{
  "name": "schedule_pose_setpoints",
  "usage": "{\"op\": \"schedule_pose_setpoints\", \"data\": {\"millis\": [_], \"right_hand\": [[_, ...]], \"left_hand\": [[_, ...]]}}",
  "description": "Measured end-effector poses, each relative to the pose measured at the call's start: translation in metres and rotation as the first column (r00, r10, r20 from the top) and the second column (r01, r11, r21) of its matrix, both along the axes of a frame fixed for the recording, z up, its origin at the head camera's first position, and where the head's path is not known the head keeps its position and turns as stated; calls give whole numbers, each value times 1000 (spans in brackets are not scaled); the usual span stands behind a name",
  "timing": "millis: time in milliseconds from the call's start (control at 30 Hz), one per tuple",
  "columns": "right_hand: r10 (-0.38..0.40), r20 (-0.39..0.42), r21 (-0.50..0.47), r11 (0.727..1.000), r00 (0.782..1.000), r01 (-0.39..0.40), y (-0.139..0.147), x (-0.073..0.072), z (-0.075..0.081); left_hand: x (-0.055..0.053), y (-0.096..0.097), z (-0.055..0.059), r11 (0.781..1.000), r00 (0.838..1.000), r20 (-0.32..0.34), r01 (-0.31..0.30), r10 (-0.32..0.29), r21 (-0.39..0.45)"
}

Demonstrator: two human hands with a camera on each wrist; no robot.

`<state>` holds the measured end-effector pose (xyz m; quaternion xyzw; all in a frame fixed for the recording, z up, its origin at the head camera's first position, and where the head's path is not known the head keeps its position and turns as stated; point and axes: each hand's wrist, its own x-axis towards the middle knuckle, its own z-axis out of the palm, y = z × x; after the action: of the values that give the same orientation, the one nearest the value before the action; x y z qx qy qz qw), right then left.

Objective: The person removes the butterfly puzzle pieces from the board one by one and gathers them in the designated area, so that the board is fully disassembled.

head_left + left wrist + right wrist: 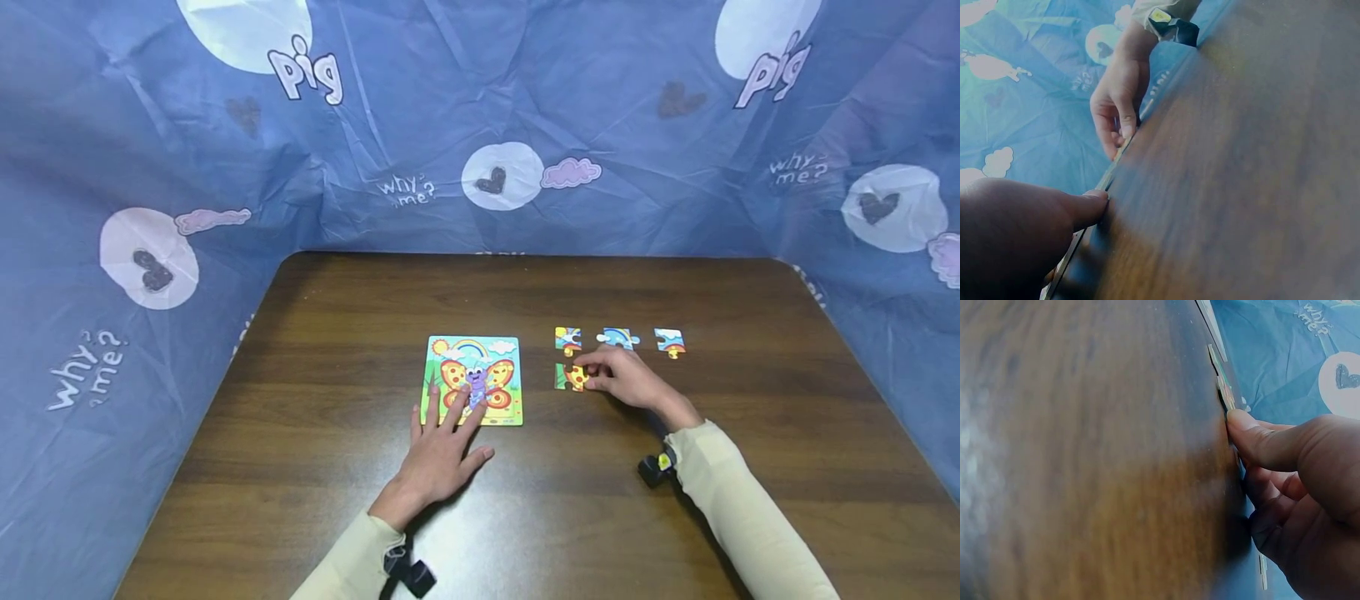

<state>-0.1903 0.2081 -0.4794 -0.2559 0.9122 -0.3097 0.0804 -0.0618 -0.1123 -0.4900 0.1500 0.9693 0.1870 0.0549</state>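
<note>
A square butterfly puzzle board point(504, 350) lies left of centre on the table in the head view. Across its lower part rests my left hand point(438, 458), fingers spread and straight. My right hand point(630, 379) pinches the right side of a green and yellow puzzle piece point(567, 377) at the table surface. Above that lies a puzzle piece with a sun point(566, 337). A rainbow piece point(618, 337) sits behind my right hand, its lower edge partly hidden. Farther right is a cloud piece point(670, 340). In the right wrist view, my right thumb point(1254, 434) touches the piece's edge.
The brown wooden table point(337, 317) has rounded far corners. Blue printed cloth point(420, 100) hangs behind it and along both sides. A black wrist camera point(408, 573) is strapped to the left wrist, another wrist camera point(656, 468) to the right.
</note>
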Motion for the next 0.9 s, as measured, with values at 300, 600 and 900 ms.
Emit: {"op": "schedule_pose_setpoints", "data": {"millis": [300,600,900], "right_hand": [[-1,-3,1,1000,1000,1,0,-1,-1],[-5,-3,8,1000,1000,5,-1,0,0],[-5,-16,10,1000,1000,5,-2,1,-1]], "left_hand": [[0,-1,-1,1000,1000,2,3,-3,-8],[0,-1,-1,1000,1000,-7,1,-1,-1],[1,-2,-3,1000,999,-51,14,-14,7]]}}
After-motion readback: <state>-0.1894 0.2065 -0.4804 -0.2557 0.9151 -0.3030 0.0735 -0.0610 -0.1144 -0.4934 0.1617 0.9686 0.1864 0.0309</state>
